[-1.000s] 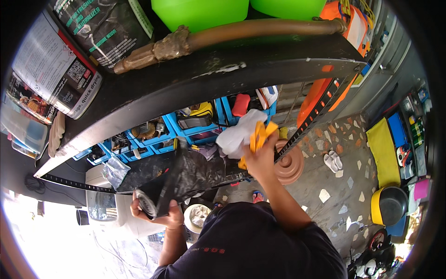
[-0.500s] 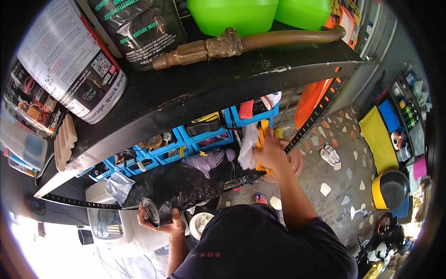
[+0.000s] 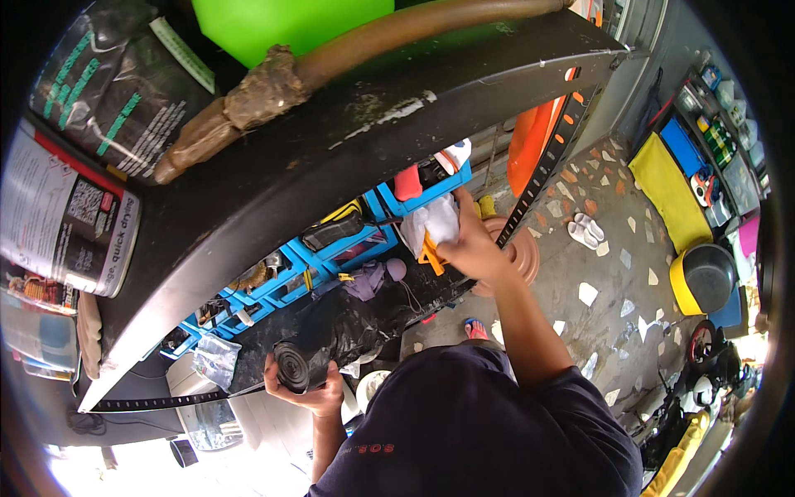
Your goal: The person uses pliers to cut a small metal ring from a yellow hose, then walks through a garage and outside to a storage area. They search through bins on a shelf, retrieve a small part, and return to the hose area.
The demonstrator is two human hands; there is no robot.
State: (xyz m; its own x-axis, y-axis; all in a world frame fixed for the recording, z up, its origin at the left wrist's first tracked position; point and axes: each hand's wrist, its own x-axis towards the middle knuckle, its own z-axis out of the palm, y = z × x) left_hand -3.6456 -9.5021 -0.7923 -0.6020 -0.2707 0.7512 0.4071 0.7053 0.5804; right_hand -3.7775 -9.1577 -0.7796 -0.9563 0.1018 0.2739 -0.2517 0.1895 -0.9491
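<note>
In my left hand [image 3: 321, 396] is a black roll [image 3: 291, 364], apparently plastic sheeting, its ringed end facing up. Thumb and fingers clasp it from opposite sides. My right hand [image 3: 479, 244] is at the right end of the lower shelf, thumb and fingers around a crumpled white plastic bag [image 3: 436, 219]. Under the thumb an orange-yellow object [image 3: 431, 255] sticks out against the bag; its kind is partly hidden. Black plastic [image 3: 327, 327] covers the shelf between my hands. A purple item with a round knob [image 3: 366, 282] lies on its far side.
Blue bins [image 3: 352, 248] with tools line the back of the lower shelf. Above hangs the black upper shelf [image 3: 331, 157], bearing a white can [image 3: 62, 211], a green container [image 3: 281, 21] and a brown pipe [image 3: 364, 45]. A perforated upright [image 3: 542, 170] stands right of my right hand.
My right hand has shifted from the orange-yellow object onto the white bag, and its fingers have spread around it. The left hand and roll have turned slightly. My view has shifted right.
</note>
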